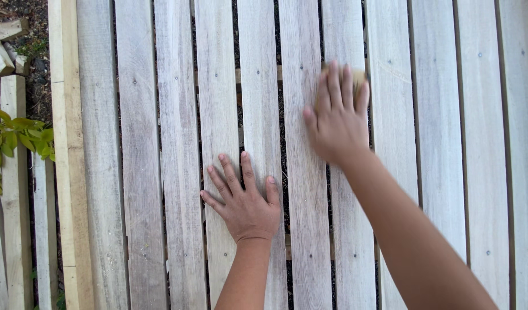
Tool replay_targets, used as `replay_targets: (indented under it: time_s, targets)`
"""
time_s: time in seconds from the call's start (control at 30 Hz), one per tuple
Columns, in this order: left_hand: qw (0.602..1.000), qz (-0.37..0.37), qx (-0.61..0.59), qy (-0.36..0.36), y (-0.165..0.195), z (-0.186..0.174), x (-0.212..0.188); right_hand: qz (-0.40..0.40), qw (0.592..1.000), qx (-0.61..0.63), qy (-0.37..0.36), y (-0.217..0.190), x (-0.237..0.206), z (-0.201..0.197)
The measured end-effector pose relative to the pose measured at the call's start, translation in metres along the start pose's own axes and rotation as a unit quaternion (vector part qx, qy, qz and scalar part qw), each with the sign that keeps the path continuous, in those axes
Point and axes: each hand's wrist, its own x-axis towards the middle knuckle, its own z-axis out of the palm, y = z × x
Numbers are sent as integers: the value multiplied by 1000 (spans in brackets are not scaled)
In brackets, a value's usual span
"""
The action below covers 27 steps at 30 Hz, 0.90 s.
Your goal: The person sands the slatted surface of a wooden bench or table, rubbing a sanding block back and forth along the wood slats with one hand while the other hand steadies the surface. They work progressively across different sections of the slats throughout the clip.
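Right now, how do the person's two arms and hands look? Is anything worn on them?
Both forearms are bare: no sleeve shows anywhere in the picture. The left hand has no glove, ring, watch or bracelet that can be seen, and its nails are short and unpainted. The right hand is also ungloved, but it is blurred, so small details on its fingers cannot be told.

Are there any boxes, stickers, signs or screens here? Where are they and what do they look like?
None in view: no packages, labels, signs or screens.
Left hand: flat, fingers spread, on pale grey wooden slats.
Right hand: blurred, pressing a small tan pad, perhaps sandpaper, on the slats.
Leafy green plant: at the left edge, beside loose timber pieces.
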Motion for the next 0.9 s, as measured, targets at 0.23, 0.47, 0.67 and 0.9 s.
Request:
replay_targets:
  time_s: [0.23,0.47,0.67,0.9]
  targets:
    - [1000,6,-2,11,-1,0,-2,-40,998,46,-12,-24,-242,9]
    - [1000,0,5,5,0,3,-2,-7,1000,-14,-23,-10,-118,8]
    - [1000,2,-1,-1,-2,2,-1,21,1000,7,-18,10,41,1]
    - [1000,-6,-12,-5,0,0,-2,-3,998,-63,-16,-11,-130,16]
